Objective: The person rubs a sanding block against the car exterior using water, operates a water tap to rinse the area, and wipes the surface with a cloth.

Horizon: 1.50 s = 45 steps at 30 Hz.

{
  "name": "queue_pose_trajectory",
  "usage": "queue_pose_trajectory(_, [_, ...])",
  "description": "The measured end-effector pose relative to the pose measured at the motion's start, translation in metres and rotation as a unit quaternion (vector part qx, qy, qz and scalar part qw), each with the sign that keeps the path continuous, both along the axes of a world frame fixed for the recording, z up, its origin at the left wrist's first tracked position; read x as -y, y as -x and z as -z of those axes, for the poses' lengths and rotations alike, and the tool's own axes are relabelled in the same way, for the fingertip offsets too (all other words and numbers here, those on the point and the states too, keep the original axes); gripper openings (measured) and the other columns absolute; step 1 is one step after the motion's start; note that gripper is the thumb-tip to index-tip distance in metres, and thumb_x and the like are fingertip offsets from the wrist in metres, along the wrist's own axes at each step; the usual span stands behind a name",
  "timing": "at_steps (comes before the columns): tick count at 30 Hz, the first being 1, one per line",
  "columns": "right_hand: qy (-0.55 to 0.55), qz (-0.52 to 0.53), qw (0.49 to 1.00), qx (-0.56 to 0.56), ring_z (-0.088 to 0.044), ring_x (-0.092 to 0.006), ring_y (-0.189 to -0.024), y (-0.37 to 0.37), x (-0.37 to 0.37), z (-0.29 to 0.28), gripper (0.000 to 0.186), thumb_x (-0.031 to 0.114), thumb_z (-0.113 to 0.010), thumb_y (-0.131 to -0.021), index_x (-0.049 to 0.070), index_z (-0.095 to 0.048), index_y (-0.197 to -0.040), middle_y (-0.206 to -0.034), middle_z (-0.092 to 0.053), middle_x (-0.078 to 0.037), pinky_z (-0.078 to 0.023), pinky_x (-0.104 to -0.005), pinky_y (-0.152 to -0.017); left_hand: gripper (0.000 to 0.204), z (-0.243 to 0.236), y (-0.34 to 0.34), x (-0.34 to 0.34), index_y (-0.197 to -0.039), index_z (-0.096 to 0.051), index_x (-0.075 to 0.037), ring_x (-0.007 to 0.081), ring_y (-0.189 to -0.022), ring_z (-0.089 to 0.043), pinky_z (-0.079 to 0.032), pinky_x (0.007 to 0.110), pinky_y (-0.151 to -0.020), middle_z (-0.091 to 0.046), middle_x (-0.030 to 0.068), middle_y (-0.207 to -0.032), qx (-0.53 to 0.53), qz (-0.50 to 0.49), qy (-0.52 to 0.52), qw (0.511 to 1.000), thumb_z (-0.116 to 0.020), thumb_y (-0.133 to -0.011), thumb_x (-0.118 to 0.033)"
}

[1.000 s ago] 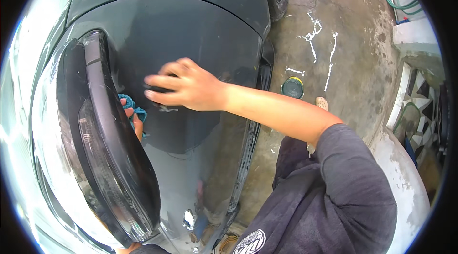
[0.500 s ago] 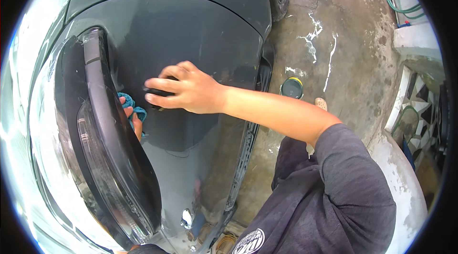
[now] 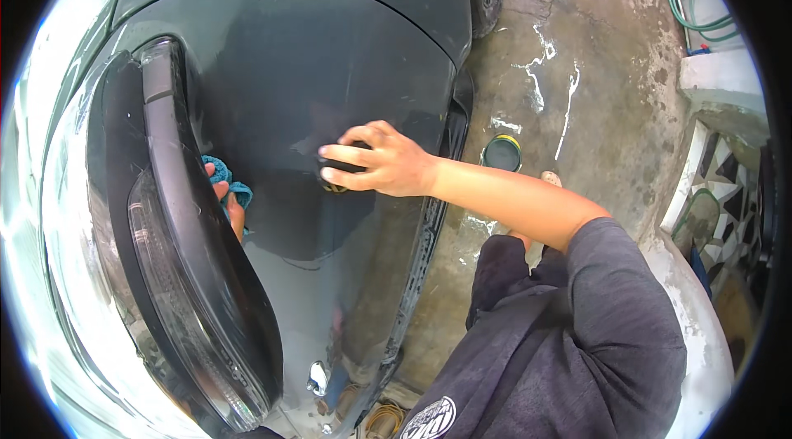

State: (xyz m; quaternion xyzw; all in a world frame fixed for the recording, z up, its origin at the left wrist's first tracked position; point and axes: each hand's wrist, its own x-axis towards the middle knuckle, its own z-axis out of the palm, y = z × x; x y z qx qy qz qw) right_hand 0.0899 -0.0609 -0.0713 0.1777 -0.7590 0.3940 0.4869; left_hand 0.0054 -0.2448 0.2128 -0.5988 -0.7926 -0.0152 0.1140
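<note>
Applicator pad (image 3: 340,168) shifted rightward across car panel (image 3: 330,59) since earlier; right hand (image 3: 381,162) grip clenched on it.

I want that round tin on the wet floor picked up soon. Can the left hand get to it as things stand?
Probably not. The left hand is tucked beside the tail light with a teal cloth, and the round tin lies beyond the car's bumper. The right hand, pressing a dark pad, is nearer.
</note>
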Motion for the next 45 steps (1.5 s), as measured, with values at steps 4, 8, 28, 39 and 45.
queue_pose_trajectory(4, [0.006, 0.037, 0.999, -0.028, -0.059, -0.0192, -0.107, 0.023, -0.001, -0.048, 0.043, 0.024, -0.077, -0.085, 0.028, -0.064, -0.125, -0.139, -0.059, 0.004, -0.045, -0.0357, -0.082, 0.031, -0.002, -0.008, -0.003, -0.116, -0.071, -0.006, 0.029, -0.114, -0.069, -0.055, 0.038, -0.098, -0.07, 0.0124, -0.122, 0.008, -0.042, 0.003, 0.999, -0.077, -0.086, -0.002])
queue_pose_trajectory(8, [0.061, 0.066, 0.996, -0.011, -0.057, -0.0199, -0.112, 0.043, -0.014, -0.066, 0.042, 0.021, -0.071, -0.087, 0.028, -0.061, -0.128, -0.139, -0.058, 0.004, -0.045, -0.0374, -0.085, 0.03, 0.023, 0.014, -0.025, -0.115, -0.071, -0.004, 0.0284, -0.114, -0.069, -0.055, 0.038, -0.097, -0.07, 0.0122, -0.123, 0.019, -0.017, -0.021, 0.999, -0.077, -0.085, -0.002])
queue_pose_trajectory(28, [-0.01, 0.035, 0.998, -0.051, -0.059, -0.0186, -0.11, 0.033, -0.008, -0.055, 0.046, 0.019, -0.072, -0.086, 0.032, -0.063, -0.129, -0.142, -0.058, 0.006, -0.046, -0.0344, -0.089, 0.031, -0.006, 0.003, -0.005, -0.115, -0.068, -0.002, 0.0252, -0.119, -0.067, -0.053, 0.035, -0.102, -0.067, 0.0123, -0.125, -0.016, 0.028, 0.044, 0.998, -0.077, -0.085, -0.001])
queue_pose_trajectory(39, [0.016, 0.0, 0.999, -0.049, -0.06, -0.0187, -0.109, 0.02, -0.004, -0.033, 0.038, 0.021, -0.069, -0.087, 0.029, -0.064, -0.124, -0.138, -0.06, 0.004, -0.048, -0.0351, -0.083, 0.031, -0.005, 0.0, 0.006, -0.116, -0.067, -0.004, 0.0306, -0.125, -0.063, -0.049, 0.044, -0.107, -0.067, 0.0141, -0.125, -0.008, -0.04, 0.048, 0.998, -0.075, -0.086, -0.004])
queue_pose_trajectory(45, [0.055, 0.01, 0.998, 0.0, -0.06, -0.0201, -0.104, 0.022, 0.008, -0.063, 0.039, 0.024, -0.076, -0.085, 0.026, -0.065, -0.123, -0.137, -0.06, 0.002, -0.046, -0.0335, -0.082, 0.028, -0.007, -0.002, -0.002, -0.115, -0.068, -0.005, 0.0323, -0.129, -0.06, -0.047, 0.046, -0.11, -0.067, 0.0142, -0.128, 0.003, -0.043, 0.069, 0.997, -0.074, -0.088, -0.004])
